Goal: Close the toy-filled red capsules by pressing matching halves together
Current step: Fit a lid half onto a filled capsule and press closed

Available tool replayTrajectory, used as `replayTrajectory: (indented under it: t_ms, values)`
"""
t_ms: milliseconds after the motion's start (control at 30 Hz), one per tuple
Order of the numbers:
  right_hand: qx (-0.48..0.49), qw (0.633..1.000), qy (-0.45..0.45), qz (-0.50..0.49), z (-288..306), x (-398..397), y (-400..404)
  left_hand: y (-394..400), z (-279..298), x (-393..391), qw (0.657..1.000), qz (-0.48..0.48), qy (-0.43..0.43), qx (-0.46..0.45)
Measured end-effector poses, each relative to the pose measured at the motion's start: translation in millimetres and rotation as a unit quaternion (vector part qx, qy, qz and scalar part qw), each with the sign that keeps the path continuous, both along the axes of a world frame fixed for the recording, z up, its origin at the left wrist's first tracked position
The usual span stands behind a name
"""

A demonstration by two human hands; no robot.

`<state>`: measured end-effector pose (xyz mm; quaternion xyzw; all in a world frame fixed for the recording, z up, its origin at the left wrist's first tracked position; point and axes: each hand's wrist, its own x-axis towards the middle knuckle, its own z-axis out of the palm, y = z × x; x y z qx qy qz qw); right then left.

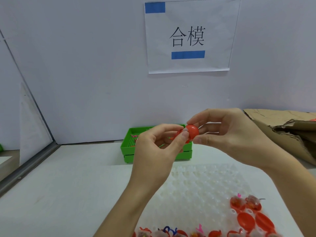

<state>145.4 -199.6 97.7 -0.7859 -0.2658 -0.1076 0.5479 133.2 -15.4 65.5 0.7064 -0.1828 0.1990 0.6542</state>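
I hold one red capsule [191, 132] in the air between both hands, above the table. My left hand [159, 151] pinches the lower half from the left with thumb and fingers. My right hand [227, 132] pinches the rounded upper half from the right. The halves sit against each other; how far they have snapped together is hidden by my fingers. On the clear dimpled tray [201, 185], at the lower right, lie open red capsule halves [246, 221], some with bagged toys [253, 201] inside.
A green plastic basket [126, 147] with small toy pieces stands behind my hands near the wall. A torn cardboard box [290, 130] lies at the right. More capsules with toys [171, 233] line the bottom edge. A paper sign [188, 36] hangs on the wall.
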Motion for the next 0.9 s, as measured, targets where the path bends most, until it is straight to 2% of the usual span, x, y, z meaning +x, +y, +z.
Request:
replayTrajectory:
  t_ms: [133, 400, 767, 900]
  values:
    - [0.012, 1.0, -0.004, -0.003, -0.3, 0.8, -0.7, 5.1, 1.6, 1.0, 0.999, -0.039, -0.001, 0.035]
    - [0.017, 1.0, -0.004, 0.012, -1.7, 1.0, 1.2, 8.7, 4.5, 2.1, 0.998, -0.019, -0.022, 0.064]
    - [0.029, 0.998, -0.017, 0.054, -0.8, -2.5, 4.8, 11.4, 7.3, 2.1, 0.998, -0.039, -0.029, 0.041]
    - [0.034, 0.998, -0.034, 0.038, -1.5, -1.8, 6.6, 11.8, 7.1, 1.5, 0.998, -0.041, -0.023, 0.034]
